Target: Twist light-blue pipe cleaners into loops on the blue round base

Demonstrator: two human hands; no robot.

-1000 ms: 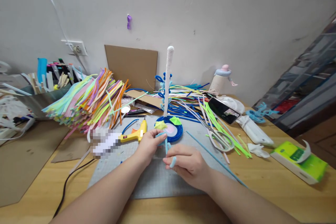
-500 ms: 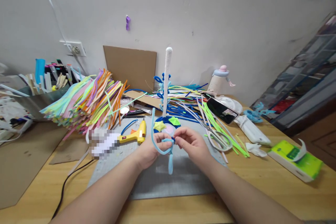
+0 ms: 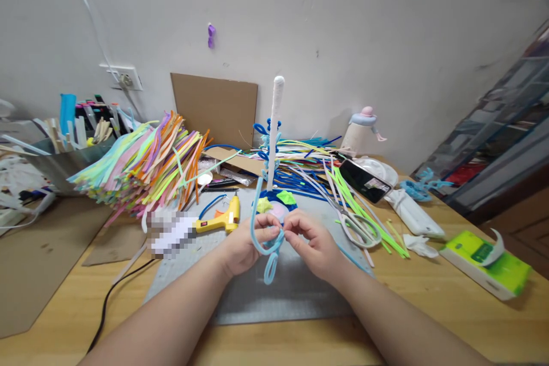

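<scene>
My left hand (image 3: 251, 243) pinches a light blue pipe cleaner (image 3: 254, 223) whose free end curves up on the left. A loop of it hangs below the fingers. My right hand (image 3: 311, 240) meets the left at the fingertips, pinching the same pipe cleaner near its bent part. The exact spot between the fingertips is hidden. Just behind the hands stands a white wrapped rod (image 3: 277, 126) on a dark blue round base with a yellow star (image 3: 264, 205) and a green star (image 3: 286, 199). Blue curled pipe cleaners (image 3: 261, 128) are around the rod.
A yellow glue gun (image 3: 223, 220) lies left on the grey mat (image 3: 257, 306). Scissors (image 3: 362, 229), green pipe cleaners (image 3: 351, 194) and a phone (image 3: 364, 180) lie right. A large pipe cleaner bundle (image 3: 141, 166) sits left. A green tissue pack (image 3: 484, 263) lies far right.
The hanging light blue loop has turned, showing its opening and swinging slightly left. Both hands stay together at nearly the same place; the view has shifted slightly.
</scene>
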